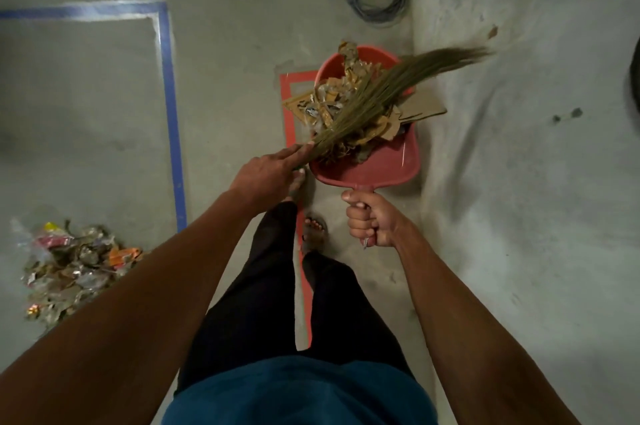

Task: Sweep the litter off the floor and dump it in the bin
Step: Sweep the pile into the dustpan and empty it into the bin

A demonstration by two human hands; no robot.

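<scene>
At twelve o'clock, over the bin (360, 59), our right hand (369, 220) fists the dustpan (377, 166) handle; our left hand (266, 172), forefinger straight, holds the broom (374, 95), pinning light, loose litter (343, 102). More litter (69, 269) sits at eight o'clock.

light: dim, flat | shadows: soft, faint | blur: slight motion smear throughout | distortion: wide-angle bending at edges, corners dark

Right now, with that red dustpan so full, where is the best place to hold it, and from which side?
By its handle, from the near side, as the right hand does now, fingers wrapped round it. The handle sticks out of the red dustpan toward the person, while litter and the grass broom cover the pan.
</scene>
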